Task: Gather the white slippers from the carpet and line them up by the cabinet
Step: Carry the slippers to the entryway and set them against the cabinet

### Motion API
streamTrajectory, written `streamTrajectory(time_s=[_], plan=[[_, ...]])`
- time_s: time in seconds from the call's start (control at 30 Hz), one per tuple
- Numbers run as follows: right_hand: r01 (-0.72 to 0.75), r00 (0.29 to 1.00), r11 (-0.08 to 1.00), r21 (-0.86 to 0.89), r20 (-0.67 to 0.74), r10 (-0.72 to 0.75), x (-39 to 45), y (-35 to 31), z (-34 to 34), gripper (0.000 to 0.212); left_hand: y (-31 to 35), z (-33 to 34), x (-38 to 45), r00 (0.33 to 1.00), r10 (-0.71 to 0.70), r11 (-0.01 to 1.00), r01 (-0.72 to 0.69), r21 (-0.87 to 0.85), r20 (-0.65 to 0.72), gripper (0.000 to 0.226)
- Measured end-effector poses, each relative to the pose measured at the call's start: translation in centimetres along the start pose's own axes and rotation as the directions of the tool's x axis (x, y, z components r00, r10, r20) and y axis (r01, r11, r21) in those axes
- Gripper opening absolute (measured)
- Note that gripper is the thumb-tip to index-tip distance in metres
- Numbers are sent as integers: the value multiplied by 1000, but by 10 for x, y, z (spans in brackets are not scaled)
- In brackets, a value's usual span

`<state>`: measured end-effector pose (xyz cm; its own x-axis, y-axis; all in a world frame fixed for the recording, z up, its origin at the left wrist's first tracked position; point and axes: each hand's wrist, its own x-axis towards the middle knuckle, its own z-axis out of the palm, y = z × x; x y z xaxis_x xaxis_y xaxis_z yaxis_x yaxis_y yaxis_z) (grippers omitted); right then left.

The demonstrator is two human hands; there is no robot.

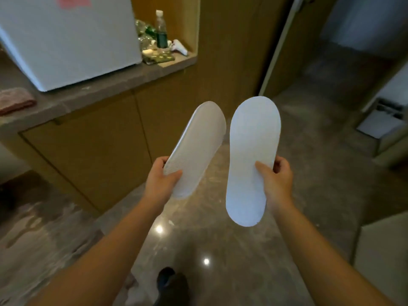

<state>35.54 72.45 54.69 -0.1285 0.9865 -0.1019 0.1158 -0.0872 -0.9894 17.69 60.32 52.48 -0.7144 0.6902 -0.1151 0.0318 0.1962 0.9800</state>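
Note:
I hold two flat white slippers in the air over a glossy stone floor, soles facing me. My left hand (160, 180) grips the heel end of the left slipper (198, 142), which tilts to the right. My right hand (276, 177) pinches the right slipper (254, 151) at its side, thumb on the sole, toe pointing away. The wooden cabinet (92, 146) with a stone countertop stands just ahead and to the left of both slippers. No carpet is in view.
A white box-like appliance (66, 38) and a pink cloth (15, 102) sit on the countertop. A niche holds a plastic bottle (161, 29) and small items. A doorway opens at the right. My dark shoe (172, 283) shows below.

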Motion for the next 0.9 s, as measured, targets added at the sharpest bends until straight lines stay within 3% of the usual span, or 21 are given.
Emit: streamTrajectory(time_s=[0.2,0.6,0.73,0.9], plan=[[-3,993,1000,-10,-119,2,117,-6,-21,23,20,92,104,996,47,999,-47,-2,82,20],[-40,998,998,-45,-53,38,362,-47,34,25,67,189,334,995,31,998,-37,56,91,19],[-50,999,995,-91,8,51,444,-35,56,25,62,213,391,1000,7,998,-8,63,26,20],[-58,975,987,-153,203,88,567,-10,94,25,34,257,465,984,-82,993,94,69,-157,20]])
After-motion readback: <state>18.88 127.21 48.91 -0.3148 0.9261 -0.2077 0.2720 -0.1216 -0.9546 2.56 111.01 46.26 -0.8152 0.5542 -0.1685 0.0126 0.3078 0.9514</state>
